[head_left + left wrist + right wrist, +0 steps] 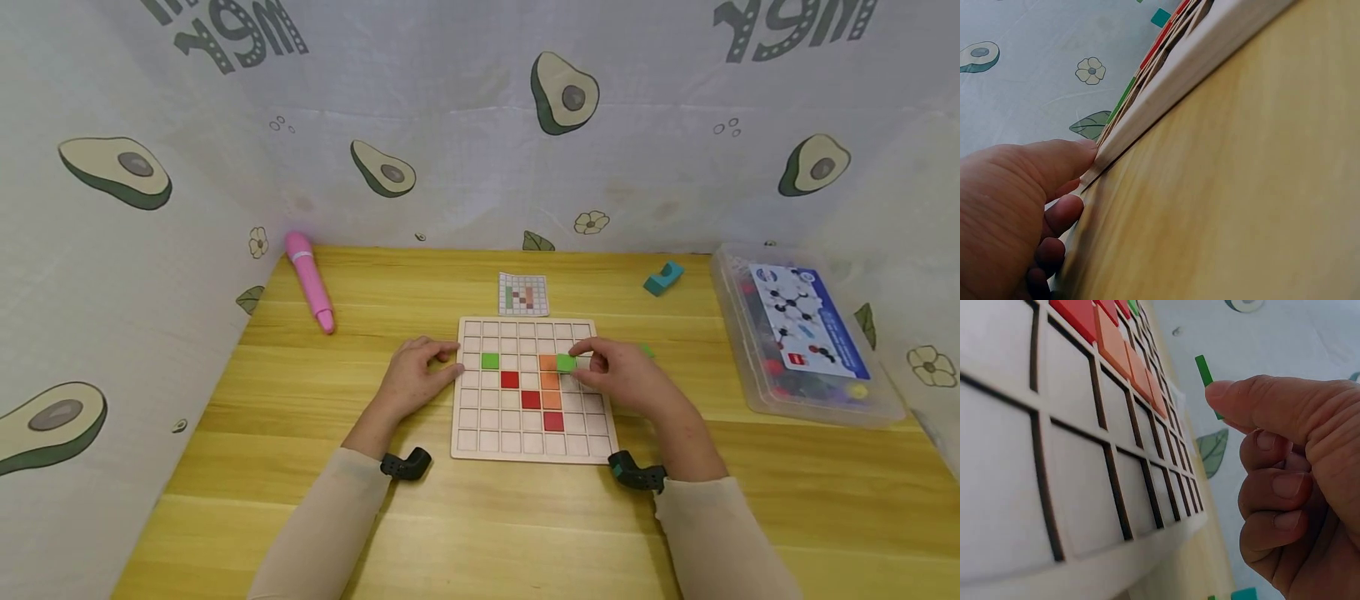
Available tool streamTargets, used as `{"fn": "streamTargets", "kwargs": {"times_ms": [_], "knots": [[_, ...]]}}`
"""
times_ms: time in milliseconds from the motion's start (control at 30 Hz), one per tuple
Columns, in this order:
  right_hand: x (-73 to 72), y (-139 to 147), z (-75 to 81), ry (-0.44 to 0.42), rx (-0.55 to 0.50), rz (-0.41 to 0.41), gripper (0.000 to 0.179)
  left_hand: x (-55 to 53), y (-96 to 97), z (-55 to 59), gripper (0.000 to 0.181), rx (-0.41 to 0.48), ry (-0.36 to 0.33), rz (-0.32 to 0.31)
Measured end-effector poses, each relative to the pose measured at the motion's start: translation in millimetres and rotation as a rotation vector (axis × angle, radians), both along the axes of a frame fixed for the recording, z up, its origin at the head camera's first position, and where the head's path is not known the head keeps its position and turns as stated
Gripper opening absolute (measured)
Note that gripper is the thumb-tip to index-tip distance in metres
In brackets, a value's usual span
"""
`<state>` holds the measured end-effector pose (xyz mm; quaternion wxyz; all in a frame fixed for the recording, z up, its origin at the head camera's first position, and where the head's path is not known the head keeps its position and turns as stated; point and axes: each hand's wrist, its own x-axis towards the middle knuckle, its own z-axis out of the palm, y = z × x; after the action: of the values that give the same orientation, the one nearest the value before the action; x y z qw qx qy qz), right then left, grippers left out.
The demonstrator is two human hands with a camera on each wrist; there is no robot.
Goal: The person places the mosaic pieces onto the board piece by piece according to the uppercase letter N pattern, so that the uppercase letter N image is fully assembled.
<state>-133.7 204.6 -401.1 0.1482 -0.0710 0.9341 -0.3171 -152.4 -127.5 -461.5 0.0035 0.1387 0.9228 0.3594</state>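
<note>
A wooden grid board (490, 419) lies on the table between the two hands. Its cells hold a green tile (490, 361), three red tiles (531, 400) in a diagonal and three orange tiles (550, 381) in a column. Thumb and index finger of the right hand (626, 377) pinch a green square tile (1205, 374), which the right wrist view shows on edge, raised above the board. The left hand (414, 375) touches the board's left edge with thumb and index fingertips; its other fingers are loosely bent (1051, 253).
Behind the board lies a small printed pattern card (523, 294). A pink pen-like stick (310, 282) is at the back left. Back right are a teal block (663, 278) and a clear plastic case (806, 333). Another green piece (647, 351) lies beyond the right hand.
</note>
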Motion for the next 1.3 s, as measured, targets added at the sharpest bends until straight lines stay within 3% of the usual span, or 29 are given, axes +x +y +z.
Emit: {"fn": "streamTargets", "kwargs": {"times_ms": [533, 1300], "knots": [[-1.5, -49.2, -7.4, 0.039, 0.032, 0.167, 0.023, -0.5, 1.1, 1.4, 0.037, 0.002, -0.001, -0.009], [-9.6, -95.1, -10.5, 0.025, 0.055, 0.219, 0.026, -0.4, -0.3, 1.2, 0.037, 0.001, -0.004, 0.001]]}}
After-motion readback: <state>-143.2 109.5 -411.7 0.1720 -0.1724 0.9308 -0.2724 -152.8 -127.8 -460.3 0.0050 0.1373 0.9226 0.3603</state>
